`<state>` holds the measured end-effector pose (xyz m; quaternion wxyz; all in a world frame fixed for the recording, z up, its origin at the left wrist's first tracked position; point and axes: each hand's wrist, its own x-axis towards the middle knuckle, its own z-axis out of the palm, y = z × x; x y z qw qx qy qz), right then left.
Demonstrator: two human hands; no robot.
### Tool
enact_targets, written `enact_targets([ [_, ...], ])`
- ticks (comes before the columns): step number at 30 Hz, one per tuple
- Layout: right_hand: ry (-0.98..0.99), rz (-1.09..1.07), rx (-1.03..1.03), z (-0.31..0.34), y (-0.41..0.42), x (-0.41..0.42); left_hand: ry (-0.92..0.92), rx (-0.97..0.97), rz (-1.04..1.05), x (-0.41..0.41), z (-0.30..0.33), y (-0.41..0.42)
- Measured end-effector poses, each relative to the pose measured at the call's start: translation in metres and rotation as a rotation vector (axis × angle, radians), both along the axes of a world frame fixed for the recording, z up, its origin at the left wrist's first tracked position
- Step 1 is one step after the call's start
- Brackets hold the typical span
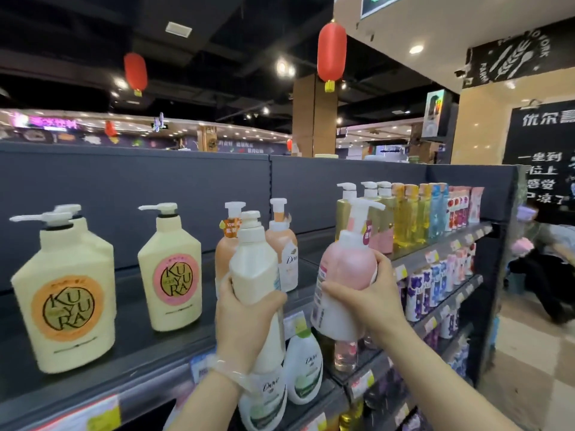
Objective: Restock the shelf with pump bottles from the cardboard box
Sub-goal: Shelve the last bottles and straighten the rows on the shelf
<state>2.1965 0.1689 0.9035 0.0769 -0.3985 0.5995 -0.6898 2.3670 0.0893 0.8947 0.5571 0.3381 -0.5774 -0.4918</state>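
My left hand (245, 321) grips a tall white pump bottle (256, 269) around its middle, held upright in front of the top shelf (149, 346). My right hand (364, 293) grips a pink and white pump bottle (345, 275), lifted beside it at the same height. Behind them on the shelf stand two orange pump bottles (284, 244). Cream Kuyura pump bottles (169, 269) stand further left on the same shelf. The cardboard box is out of view.
Gold, yellow and blue bottles (410, 219) fill the top shelf to the right. White Dove bottles (303, 368) and purple packs (435, 284) sit on lower shelves. A person (541, 244) crouches at the aisle's right end. Red lanterns (331, 51) hang overhead.
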Motion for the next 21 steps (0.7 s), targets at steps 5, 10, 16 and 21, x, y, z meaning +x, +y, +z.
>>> enact_targets([
  [5,0.101,0.035,-0.055,0.025,-0.071,-0.062,0.046,-0.025,0.120,-0.034,0.010,-0.026],
  [10,0.157,0.068,-0.038,0.026,-0.133,-0.108,0.082,-0.050,0.282,-0.064,0.025,-0.041],
  [16,0.130,0.185,-0.021,0.001,-0.170,-0.128,0.062,-0.027,0.449,-0.077,0.029,-0.043],
  [21,0.150,0.217,-0.024,-0.001,-0.178,-0.125,0.013,-0.043,0.497,-0.078,0.034,-0.037],
])
